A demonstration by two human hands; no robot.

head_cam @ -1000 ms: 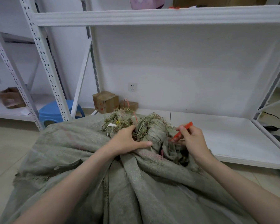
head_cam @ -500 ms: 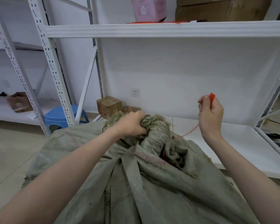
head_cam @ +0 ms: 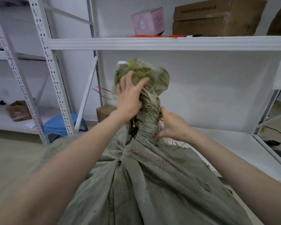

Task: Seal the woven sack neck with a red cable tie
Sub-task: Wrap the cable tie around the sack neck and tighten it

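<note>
The woven sack neck is held upright, its bunched top clenched by the left hand, while the red cable tie is glimpsed on its right side, just beside the curled right hand, whose hold cannot be told.

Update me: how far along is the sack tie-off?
Done: neck gathered and twisted into a tight column. In hand: left hand grips the bunched top, right hand wraps the neck where a sliver of red cable tie shows. Left: confirm the tie is looped and cinched; most of it is hidden, so I can't tell it's locked.
</note>
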